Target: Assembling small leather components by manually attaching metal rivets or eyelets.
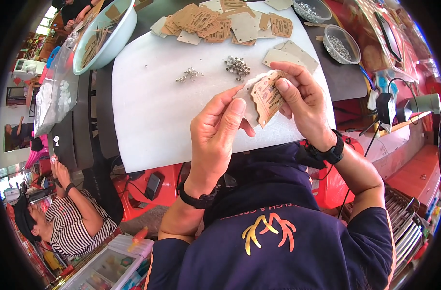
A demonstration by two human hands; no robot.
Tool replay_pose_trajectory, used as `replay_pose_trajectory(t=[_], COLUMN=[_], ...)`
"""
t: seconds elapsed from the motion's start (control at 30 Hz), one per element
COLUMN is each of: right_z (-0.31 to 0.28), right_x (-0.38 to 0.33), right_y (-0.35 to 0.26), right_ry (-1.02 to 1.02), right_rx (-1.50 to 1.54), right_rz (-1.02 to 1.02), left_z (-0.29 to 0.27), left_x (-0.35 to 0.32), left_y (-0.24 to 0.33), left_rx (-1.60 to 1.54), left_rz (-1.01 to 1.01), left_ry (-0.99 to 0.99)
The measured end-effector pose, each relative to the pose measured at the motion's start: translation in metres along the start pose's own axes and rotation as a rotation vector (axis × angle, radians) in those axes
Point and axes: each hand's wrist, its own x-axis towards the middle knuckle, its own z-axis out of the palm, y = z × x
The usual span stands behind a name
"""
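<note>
Above the near part of a white foam sheet, both hands hold printed brown cardboard tags with wavy edges and small corner holes. My left hand pinches a pale-backed tag between thumb and fingers. With thumb on top and fingers behind, my right hand grips a brown tag that overlaps the pale one. How many layers are stacked there I cannot tell. Just beyond the hands lie a heap of small metal rivets and a smaller, looser heap of shiny metal pieces.
Loose tags pile at the far edge; grey-backed tags lie right. Two clear bowls hold metal pieces. A pale blue basin stands left near a plastic bag. A co-worker in stripes sits left.
</note>
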Motion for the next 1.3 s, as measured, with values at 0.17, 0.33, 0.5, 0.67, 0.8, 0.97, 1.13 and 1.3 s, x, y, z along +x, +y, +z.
replay_pose_trajectory(t=[0.17, 0.33, 0.5, 0.67, 0.8, 0.97, 1.13, 1.3], right_z=[0.001, -0.001, 0.005, 0.012, 0.017, 0.025, 0.022, 0.015], right_x=[0.000, 0.000, -0.002, -0.002, -0.002, -0.005, -0.006, -0.005], right_y=[0.003, 0.006, 0.000, -0.002, 0.000, -0.002, -0.001, -0.008], right_ry=[-0.007, 0.000, 0.063, 0.125, 0.145, 0.135, 0.066, -0.042], right_rx=[0.156, 0.193, 0.084, 0.035, -0.007, 0.013, 0.018, 0.011], right_rz=[0.038, 0.038, 0.035, 0.031, 0.028, 0.033, 0.053, 0.028], left_z=[0.002, 0.007, 0.008, 0.008, 0.010, 0.012, 0.007, 0.006], left_x=[0.000, -0.001, 0.001, 0.001, 0.001, 0.002, 0.002, 0.001], left_y=[-0.003, 0.000, -0.004, -0.007, -0.010, -0.013, -0.012, -0.008], left_rx=[-0.080, -0.059, 0.014, 0.042, 0.042, 0.055, 0.028, 0.013], left_rz=[0.001, 0.006, 0.048, 0.027, 0.039, 0.044, 0.047, 0.059], left_ry=[-0.019, -0.029, 0.036, 0.052, 0.089, 0.189, 0.218, 0.188])
